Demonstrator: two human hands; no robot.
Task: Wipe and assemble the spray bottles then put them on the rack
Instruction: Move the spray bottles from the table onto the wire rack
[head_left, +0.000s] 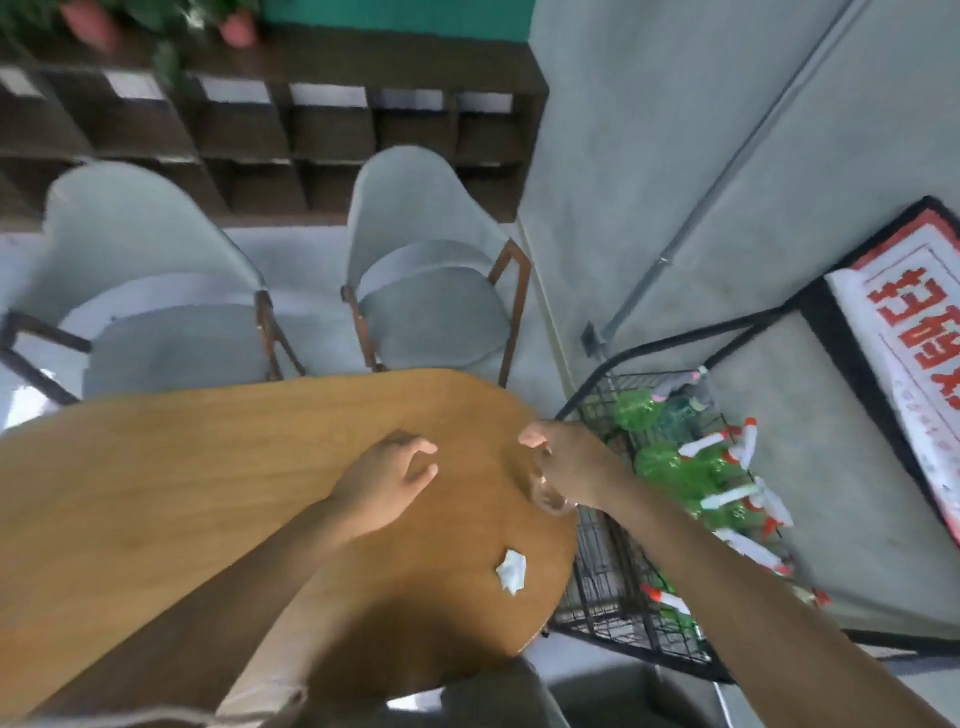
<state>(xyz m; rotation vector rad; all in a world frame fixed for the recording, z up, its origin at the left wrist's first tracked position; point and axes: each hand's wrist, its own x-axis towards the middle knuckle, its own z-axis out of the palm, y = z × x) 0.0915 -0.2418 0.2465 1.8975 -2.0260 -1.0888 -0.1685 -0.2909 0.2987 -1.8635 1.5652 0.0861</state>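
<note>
left hand (387, 480) grip loose, empty | right hand (558, 467) grip unclear | crumpled wipe (511, 570) on wood table (208, 467)

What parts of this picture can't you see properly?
1. Right hand, head view: blur hides whether its curled fingers hold anything.
2. Spray bottles in the wire rack: blurred and partly behind the right arm, so no count.
3. Red-lettered sign: cut off by the right edge.
4. White wipe on the table: too small to tell cloth from tissue.
</note>
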